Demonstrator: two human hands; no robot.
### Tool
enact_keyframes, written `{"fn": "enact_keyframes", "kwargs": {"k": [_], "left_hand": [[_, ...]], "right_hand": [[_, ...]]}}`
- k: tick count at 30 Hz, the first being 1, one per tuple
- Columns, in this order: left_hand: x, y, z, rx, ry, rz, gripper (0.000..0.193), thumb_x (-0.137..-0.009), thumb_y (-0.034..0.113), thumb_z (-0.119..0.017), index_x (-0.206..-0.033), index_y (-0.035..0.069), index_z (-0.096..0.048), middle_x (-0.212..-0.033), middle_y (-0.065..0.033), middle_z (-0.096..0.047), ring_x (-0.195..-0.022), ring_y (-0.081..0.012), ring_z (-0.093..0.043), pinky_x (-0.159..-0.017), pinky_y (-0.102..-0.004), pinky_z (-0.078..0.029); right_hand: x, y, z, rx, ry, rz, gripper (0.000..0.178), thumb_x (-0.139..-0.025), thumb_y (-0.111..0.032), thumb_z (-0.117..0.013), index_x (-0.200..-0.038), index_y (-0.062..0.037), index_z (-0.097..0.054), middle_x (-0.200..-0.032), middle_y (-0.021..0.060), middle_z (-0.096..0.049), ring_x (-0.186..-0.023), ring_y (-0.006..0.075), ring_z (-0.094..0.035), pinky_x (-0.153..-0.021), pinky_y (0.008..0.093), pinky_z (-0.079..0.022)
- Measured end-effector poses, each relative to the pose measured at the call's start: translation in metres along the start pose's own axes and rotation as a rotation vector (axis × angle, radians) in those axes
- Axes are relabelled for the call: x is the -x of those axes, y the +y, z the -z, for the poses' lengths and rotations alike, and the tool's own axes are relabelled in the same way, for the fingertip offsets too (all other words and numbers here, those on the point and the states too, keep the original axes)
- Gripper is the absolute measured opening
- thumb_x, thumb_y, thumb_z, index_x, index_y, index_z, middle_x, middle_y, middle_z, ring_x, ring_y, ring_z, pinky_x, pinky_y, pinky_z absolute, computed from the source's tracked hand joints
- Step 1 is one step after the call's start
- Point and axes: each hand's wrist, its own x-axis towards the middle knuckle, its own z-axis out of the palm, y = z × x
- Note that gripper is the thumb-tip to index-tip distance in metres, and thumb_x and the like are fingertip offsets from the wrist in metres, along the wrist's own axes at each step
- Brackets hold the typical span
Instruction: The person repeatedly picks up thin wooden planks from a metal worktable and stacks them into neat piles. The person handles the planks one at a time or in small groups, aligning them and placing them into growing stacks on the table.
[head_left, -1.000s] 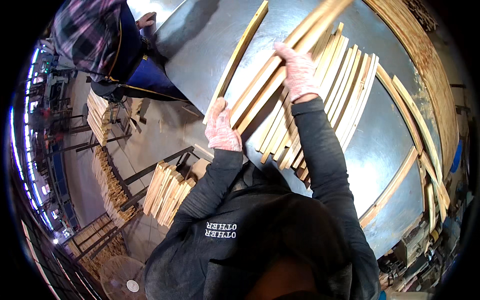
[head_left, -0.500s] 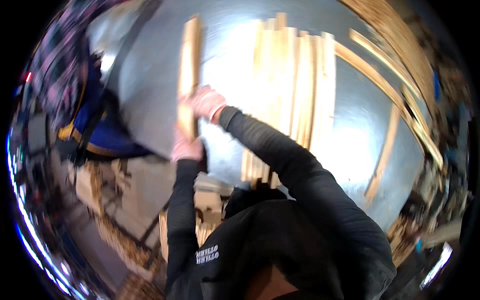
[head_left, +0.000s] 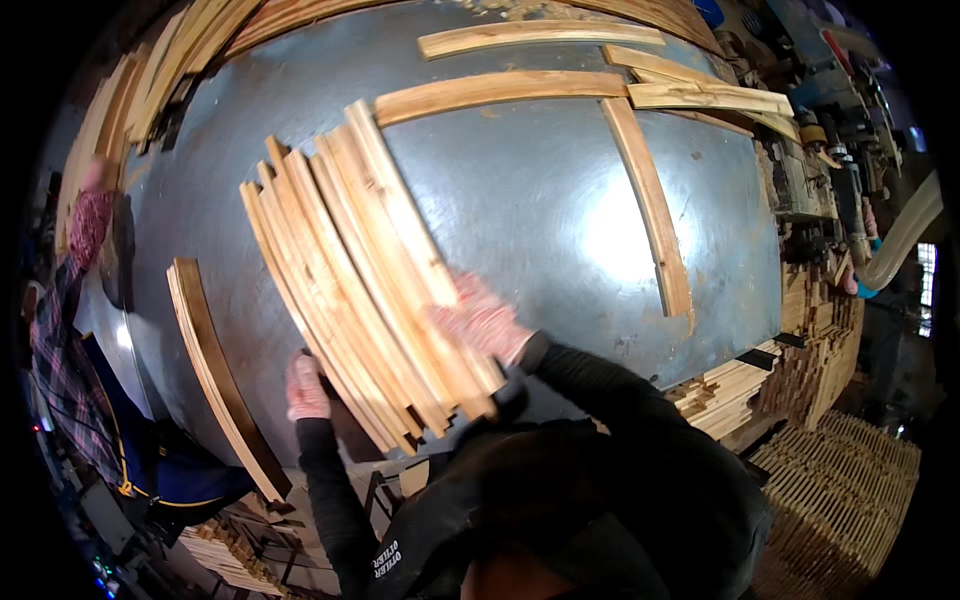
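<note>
On the grey metal table (head_left: 520, 210), a row of several pale wooden strips (head_left: 330, 270) lies side by side, slanting from upper left to lower right, their ends uneven. My right hand (head_left: 480, 318), in a pinkish knit glove, rests across the row's right-hand strips with fingers stretched out. Against the row's lower left edge is my left hand (head_left: 305, 387), gloved alike, fingers extended upward and holding nothing I can see. A single wooden strip (head_left: 222, 375) lies apart on the left, near the table's edge.
More strips lie at the back, including a crosswise strip (head_left: 500, 93), and a lengthwise strip (head_left: 648, 215) on the right. Boards (head_left: 185, 60) are piled far left, beside a co-worker's gloved hand (head_left: 95, 175). Stacked wood (head_left: 840, 490) and machinery (head_left: 810, 140) stand on the right.
My view has swung rightward. Both hands have let go of the single strip, which now lies to the left, and have moved to the row of strips.
</note>
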Motion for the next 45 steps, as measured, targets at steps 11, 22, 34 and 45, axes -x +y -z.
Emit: {"fn": "enact_keyframes", "kwargs": {"k": [11, 22, 34, 45], "left_hand": [[-0.029, 0.069, 0.046, -0.882, 0.089, 0.346, 0.054, -0.093, 0.039, -0.061, -0.128, -0.002, -0.054, -0.124, -0.021, -0.061, -0.113, -0.0411, -0.057, -0.1, -0.0409, -0.044], [-0.154, 0.321, -0.379, -1.246, -0.236, -1.14, 0.098, -0.07, 0.049, -0.078, -0.144, 0.002, -0.036, -0.141, -0.0189, -0.046, -0.131, -0.0365, -0.043, -0.109, -0.0462, -0.034], [-0.233, 0.41, -0.411, -1.177, 0.104, -1.18, 0.076, -0.074, 0.053, -0.075, -0.13, 0.006, -0.053, -0.119, -0.02, -0.056, -0.109, -0.0368, -0.054, -0.092, -0.0457, -0.047], [-0.227, 0.399, -0.546, -1.133, -0.206, -0.979, 0.072, -0.074, 0.059, -0.073, -0.118, 0.005, -0.055, -0.117, -0.0191, -0.063, -0.107, -0.0381, -0.061, -0.087, -0.0461, -0.05]], "right_hand": [[0.009, -0.051, 0.095, 0.264, -0.494, 0.34, 0.072, -0.09, -0.049, -0.048, -0.139, 0.0032, -0.042, -0.143, 0.0213, -0.043, -0.129, 0.031, -0.046, -0.106, 0.0421, -0.036], [0.09, 0.133, 0.337, 0.648, 0.351, -0.336, 0.082, -0.077, -0.03, -0.073, -0.143, -0.0021, -0.033, -0.121, 0.0232, -0.051, -0.107, 0.0385, -0.055, -0.089, 0.047, -0.049], [-0.087, 0.121, 0.609, 1.373, 0.29, -0.122, 0.097, -0.07, -0.033, -0.08, -0.149, -0.0097, -0.029, -0.143, 0.0203, -0.045, -0.135, 0.0354, -0.04, -0.115, 0.0418, -0.028], [-0.053, 0.098, 0.551, 1.188, 0.026, -0.052, 0.066, -0.072, -0.053, -0.076, -0.112, -0.0088, -0.049, -0.109, 0.0154, -0.062, -0.101, 0.0289, -0.062, -0.092, 0.0391, -0.05]]}}
